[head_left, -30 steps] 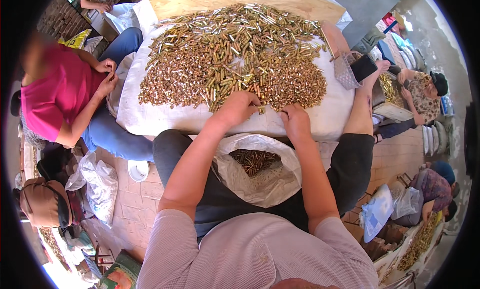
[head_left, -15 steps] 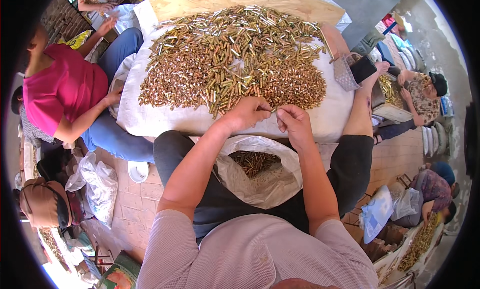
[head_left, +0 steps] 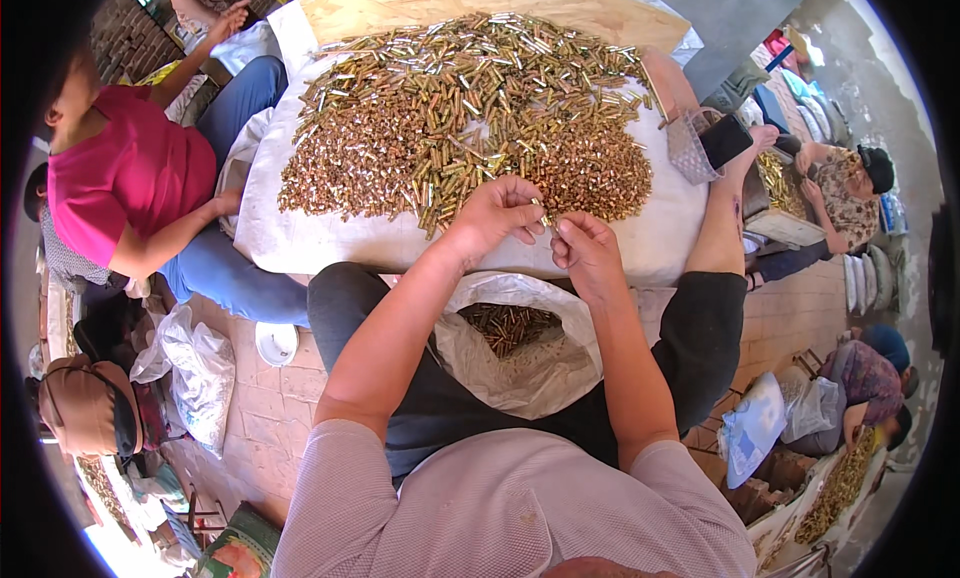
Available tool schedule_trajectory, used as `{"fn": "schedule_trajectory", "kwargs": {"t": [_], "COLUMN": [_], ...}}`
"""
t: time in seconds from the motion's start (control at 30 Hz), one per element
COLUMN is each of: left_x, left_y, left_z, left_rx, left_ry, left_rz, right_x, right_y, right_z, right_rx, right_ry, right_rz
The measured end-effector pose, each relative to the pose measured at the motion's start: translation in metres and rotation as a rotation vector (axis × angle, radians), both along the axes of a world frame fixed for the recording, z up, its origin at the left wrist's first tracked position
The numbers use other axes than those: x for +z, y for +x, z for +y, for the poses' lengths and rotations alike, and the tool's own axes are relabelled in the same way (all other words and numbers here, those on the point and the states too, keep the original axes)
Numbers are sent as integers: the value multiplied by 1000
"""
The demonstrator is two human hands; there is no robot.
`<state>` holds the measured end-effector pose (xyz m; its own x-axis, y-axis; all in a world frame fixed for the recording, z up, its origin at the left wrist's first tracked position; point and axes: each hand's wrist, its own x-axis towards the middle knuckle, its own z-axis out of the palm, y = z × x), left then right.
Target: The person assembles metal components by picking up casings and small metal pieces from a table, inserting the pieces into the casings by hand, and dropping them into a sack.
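My left hand (head_left: 500,214) and my right hand (head_left: 586,244) meet at the near edge of the table, above an open white sack. Between their fingertips is a small brass-coloured metal piece (head_left: 547,221), pinched by both hands; its full shape is partly hidden. Beyond them lies a broad heap of thin brass-coloured metal tubes (head_left: 490,58). Small copper-coloured metal pieces form one pile (head_left: 350,168) at the left and another (head_left: 590,168) at the right. The white sack (head_left: 500,383) rests between my legs, with many dark brass tubes (head_left: 505,328) inside.
A white cloth (head_left: 270,233) covers the table, with a wooden board (head_left: 480,0) along its far side. At the right edge stands a woven basket (head_left: 690,150) with a phone (head_left: 726,140) on it. A person in pink (head_left: 140,173) sits at the left; a white bucket (head_left: 277,343) is on the floor.
My left hand has lifted slightly away from me and its fingers have shifted; the small brass piece shows more between my fingertips. The person in pink has raised one hand.
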<state>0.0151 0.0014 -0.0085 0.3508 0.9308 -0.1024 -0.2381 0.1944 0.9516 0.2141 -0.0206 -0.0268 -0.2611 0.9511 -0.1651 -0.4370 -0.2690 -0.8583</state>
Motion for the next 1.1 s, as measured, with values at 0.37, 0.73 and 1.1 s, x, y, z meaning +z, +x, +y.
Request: {"fn": "schedule_trajectory", "kwargs": {"t": [0.37,0.73,1.1], "left_x": [7,12,8], "left_y": [4,4,9], "left_z": [-6,-8,-12], "left_rx": [44,37,47], "left_ry": [-114,-114,-75], "left_rz": [-108,-113,-98], "right_x": [6,5,-5], "right_y": [-2,-1,-3], "right_z": [-3,-4,-6], "right_rx": [0,-19,-31], "right_ry": [25,-14,2], "right_rz": [64,97,137]}}
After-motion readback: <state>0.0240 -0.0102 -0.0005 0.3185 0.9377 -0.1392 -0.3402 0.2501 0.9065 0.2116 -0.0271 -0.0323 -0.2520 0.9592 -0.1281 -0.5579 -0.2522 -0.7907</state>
